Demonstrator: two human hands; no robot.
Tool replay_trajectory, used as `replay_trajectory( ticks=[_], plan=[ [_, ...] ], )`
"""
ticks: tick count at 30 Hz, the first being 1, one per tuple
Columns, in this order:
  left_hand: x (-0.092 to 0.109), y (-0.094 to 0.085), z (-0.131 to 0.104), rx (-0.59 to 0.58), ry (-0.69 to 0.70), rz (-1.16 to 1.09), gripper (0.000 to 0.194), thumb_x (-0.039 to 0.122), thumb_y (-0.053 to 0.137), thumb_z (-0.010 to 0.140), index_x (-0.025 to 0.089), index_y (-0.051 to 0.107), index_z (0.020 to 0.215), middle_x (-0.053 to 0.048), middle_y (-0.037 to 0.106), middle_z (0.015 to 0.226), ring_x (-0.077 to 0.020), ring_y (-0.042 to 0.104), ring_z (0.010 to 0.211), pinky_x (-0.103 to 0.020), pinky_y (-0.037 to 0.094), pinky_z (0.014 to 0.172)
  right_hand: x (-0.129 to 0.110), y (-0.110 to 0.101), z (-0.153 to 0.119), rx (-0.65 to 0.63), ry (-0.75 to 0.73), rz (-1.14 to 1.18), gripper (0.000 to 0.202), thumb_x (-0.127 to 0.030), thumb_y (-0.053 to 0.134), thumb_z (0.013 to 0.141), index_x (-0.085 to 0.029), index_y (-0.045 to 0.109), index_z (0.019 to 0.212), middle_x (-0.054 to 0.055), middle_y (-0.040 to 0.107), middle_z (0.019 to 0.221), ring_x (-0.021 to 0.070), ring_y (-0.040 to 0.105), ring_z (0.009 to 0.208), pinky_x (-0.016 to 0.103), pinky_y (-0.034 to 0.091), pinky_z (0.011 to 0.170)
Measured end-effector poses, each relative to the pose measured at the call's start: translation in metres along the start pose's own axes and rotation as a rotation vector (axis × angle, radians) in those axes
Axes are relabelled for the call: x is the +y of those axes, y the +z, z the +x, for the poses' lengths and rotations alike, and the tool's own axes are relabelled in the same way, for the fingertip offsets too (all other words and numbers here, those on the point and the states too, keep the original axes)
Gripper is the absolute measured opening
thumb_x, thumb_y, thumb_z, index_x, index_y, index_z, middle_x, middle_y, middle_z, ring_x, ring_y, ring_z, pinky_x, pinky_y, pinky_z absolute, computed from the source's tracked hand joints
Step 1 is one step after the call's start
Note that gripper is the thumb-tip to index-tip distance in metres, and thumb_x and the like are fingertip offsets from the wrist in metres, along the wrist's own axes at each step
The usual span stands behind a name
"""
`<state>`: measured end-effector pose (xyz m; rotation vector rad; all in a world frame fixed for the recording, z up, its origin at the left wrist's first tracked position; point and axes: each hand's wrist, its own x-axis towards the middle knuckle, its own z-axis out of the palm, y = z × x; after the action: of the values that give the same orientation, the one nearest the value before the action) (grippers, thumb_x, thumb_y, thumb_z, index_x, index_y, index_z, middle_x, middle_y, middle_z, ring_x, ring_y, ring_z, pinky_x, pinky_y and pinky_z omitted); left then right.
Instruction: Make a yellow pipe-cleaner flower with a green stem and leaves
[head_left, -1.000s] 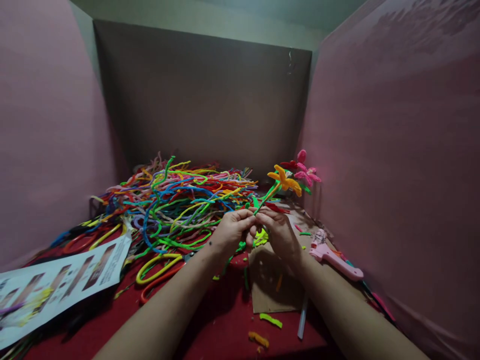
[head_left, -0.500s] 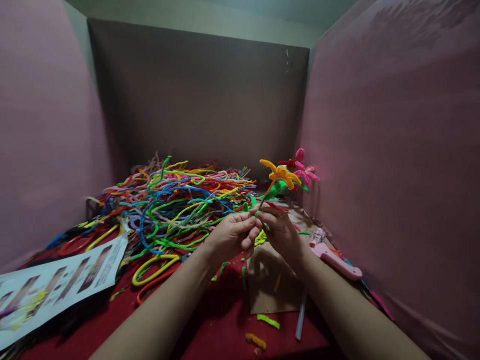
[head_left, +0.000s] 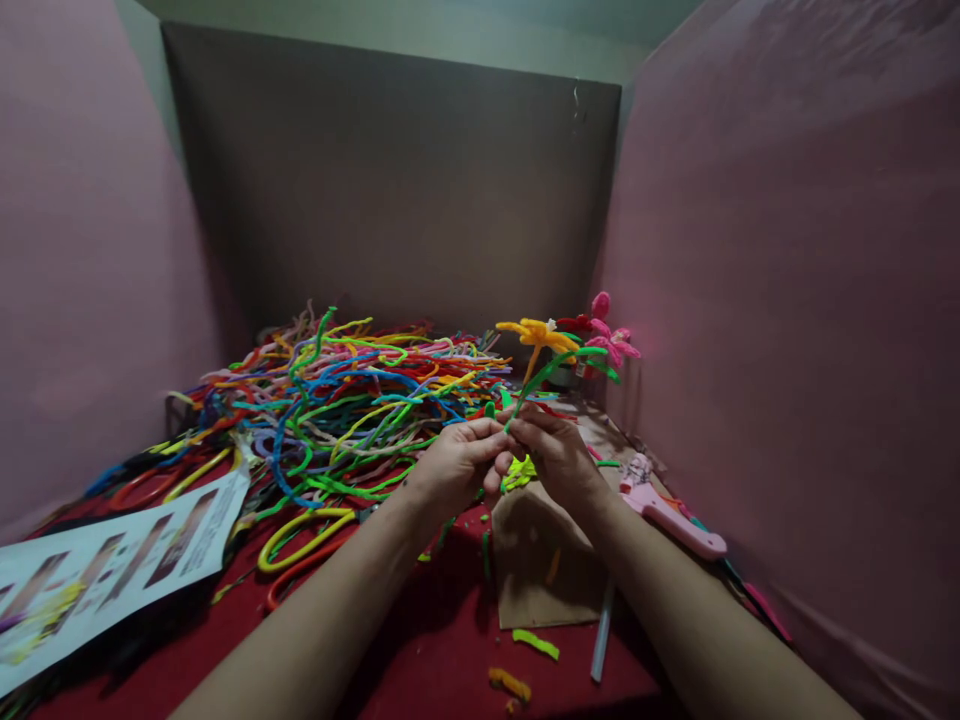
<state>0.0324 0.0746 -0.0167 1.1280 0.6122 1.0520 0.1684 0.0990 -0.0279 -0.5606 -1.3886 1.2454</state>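
Observation:
Both hands meet near the middle of the view, fingers pinched on the stem of an orange pipe-cleaner flower (head_left: 538, 334). My left hand (head_left: 465, 458) grips the stem's lower end from the left. Close against it, my right hand (head_left: 551, 450) pinches the same stem from the right. A long green leaf (head_left: 553, 366) rises from the fingers and bends to the right below the orange petals. The fingertips hide the bottom of the stem. Just behind the flower, to the right, stand pink flowers (head_left: 613, 343).
A large heap of coloured pipe cleaners (head_left: 375, 400) lies behind my left hand. Yellow-handled scissors (head_left: 304, 540) and a printed sheet (head_left: 135, 575) are at left. Brown cardboard (head_left: 551, 575), a glue stick (head_left: 602, 635) and a pink glue gun (head_left: 679, 525) lie at right.
The orange flower has turned and shifted slightly left. Its green leaf now shows as a long arc spreading right. Both hands still pinch the stem.

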Motion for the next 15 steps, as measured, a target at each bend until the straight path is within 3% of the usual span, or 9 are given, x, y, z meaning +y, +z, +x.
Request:
replay_trajectory(
  ticks=[3, 5, 8, 12, 15],
  plan=[
    [0.001, -0.004, 0.000, -0.114, -0.058, -0.124, 0.014, 0.027, 0.058, 0.076, 0.014, 0.055, 0.080, 0.007, 0.047, 0.052, -0.0011, 0.030, 0.028, -0.014, 0.031, 0.028, -0.002, 0.002, -0.001, -0.032, 0.026, 0.035, 0.012, -0.026, 0.059, 0.072, -0.020, 0.068, 0.078, 0.000, 0.053, 0.067, 0.0109, 0.044, 0.060, 0.024, 0.035, 0.056],
    [0.001, -0.003, 0.000, -0.105, -0.051, -0.083, 0.015, 0.028, 0.057, 0.076, 0.014, 0.055, 0.080, 0.006, 0.049, 0.054, -0.0013, 0.032, 0.029, -0.015, 0.033, 0.030, -0.002, 0.002, -0.001, -0.024, 0.021, 0.051, 0.011, -0.026, 0.059, 0.072, -0.019, 0.068, 0.075, 0.000, 0.053, 0.065, 0.0109, 0.044, 0.059, 0.024, 0.036, 0.056],
    [0.000, 0.000, 0.001, 0.081, 0.065, 0.231, 0.018, 0.031, 0.054, 0.077, 0.013, 0.056, 0.076, 0.001, 0.056, 0.059, -0.0061, 0.047, 0.037, -0.019, 0.038, 0.039, 0.002, 0.001, 0.000, 0.038, 0.011, 0.027, 0.011, -0.028, 0.060, 0.070, -0.018, 0.065, 0.070, -0.001, 0.053, 0.063, 0.0113, 0.045, 0.059, 0.025, 0.036, 0.057],
    [-0.007, 0.002, 0.000, 0.387, 0.350, 0.856, 0.013, 0.027, 0.053, 0.077, 0.020, 0.061, 0.084, -0.001, 0.060, 0.065, -0.0131, 0.056, 0.055, -0.022, 0.040, 0.054, 0.004, 0.000, -0.001, 0.106, 0.017, -0.050, 0.014, -0.031, 0.060, 0.070, -0.017, 0.062, 0.067, -0.002, 0.050, 0.062, 0.0109, 0.042, 0.057, 0.024, 0.034, 0.054],
    [-0.013, 0.000, -0.003, 0.457, 0.466, 1.156, 0.013, 0.025, 0.053, 0.077, 0.023, 0.061, 0.086, -0.004, 0.063, 0.073, -0.0168, 0.058, 0.066, -0.024, 0.038, 0.062, 0.002, 0.003, -0.003, 0.114, 0.002, -0.146, 0.015, -0.031, 0.059, 0.071, -0.017, 0.063, 0.066, -0.002, 0.051, 0.062, 0.0114, 0.042, 0.058, 0.024, 0.034, 0.055]
  ],
)
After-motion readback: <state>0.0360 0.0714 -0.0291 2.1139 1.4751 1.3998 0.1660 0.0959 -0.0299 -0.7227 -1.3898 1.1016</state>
